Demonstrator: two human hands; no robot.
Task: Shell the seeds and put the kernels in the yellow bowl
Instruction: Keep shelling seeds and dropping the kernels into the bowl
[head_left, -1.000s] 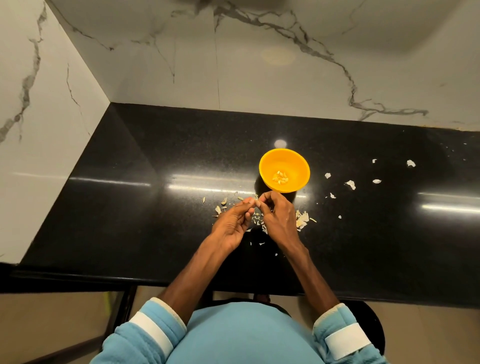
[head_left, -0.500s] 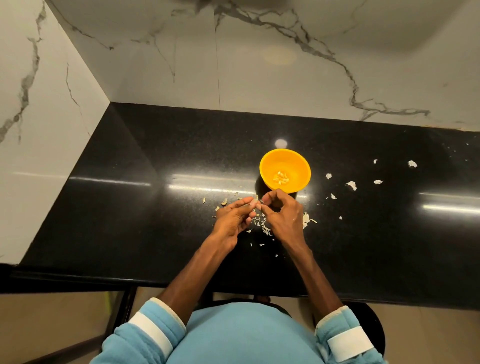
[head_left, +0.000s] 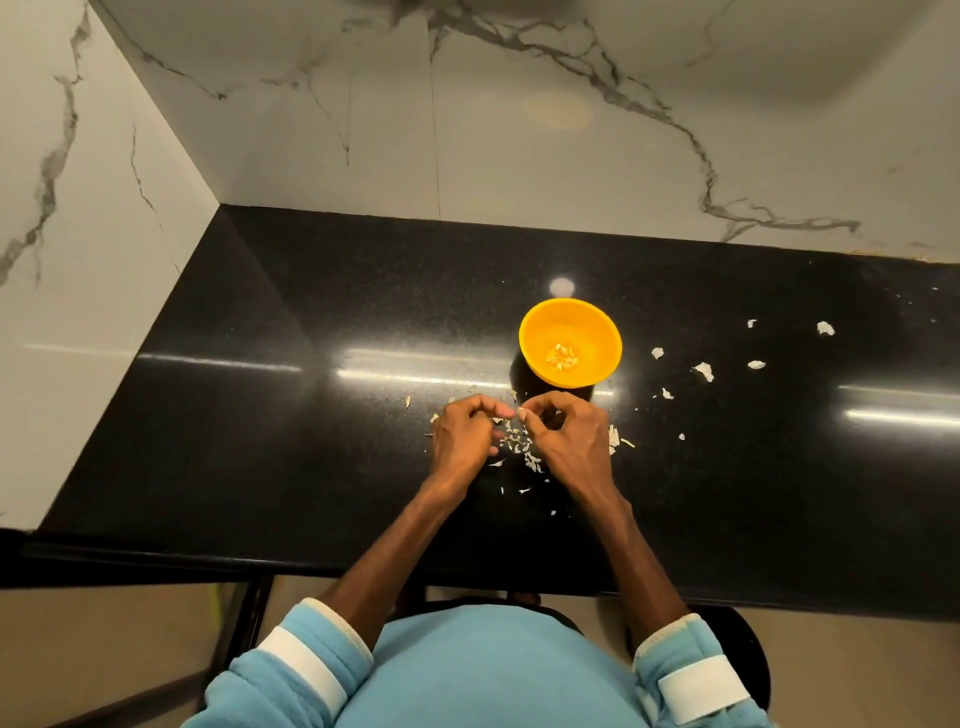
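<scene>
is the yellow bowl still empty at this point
No, a small cluster of pale kernels lies at the bottom of the yellow bowl.

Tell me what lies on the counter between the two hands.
Head view: a heap of seeds and shell scraps lies on the black counter between the left hand and right hand, whose fingertips pinch a pale seed above it.
</scene>
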